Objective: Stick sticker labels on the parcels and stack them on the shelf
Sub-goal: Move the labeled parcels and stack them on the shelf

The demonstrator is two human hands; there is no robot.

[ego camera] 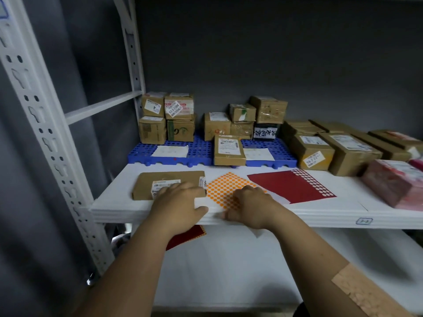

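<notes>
A flat brown parcel [160, 180] with a white shipping label lies near the front edge of the white shelf board [320, 213]. My left hand [180, 202] rests on its right front corner, fingers spread and fairly straight. To the right of the parcel lies a sheet of orange dot stickers [223, 187]. My right hand [249, 202] lies on that sheet with its fingers curled down onto it; whether it pinches a sticker is hidden. A red backing sheet [290, 186] with a strip of pale dots lies further right.
Brown parcels stand stacked on two blue perforated pallets [199, 152] at the back, one small box [229, 149] in front. More boxes [313, 149] and a pink wrapped packet [393, 179] fill the right side. A white upright post [45, 124] stands left. Another red sheet [187, 236] lies on the lower shelf.
</notes>
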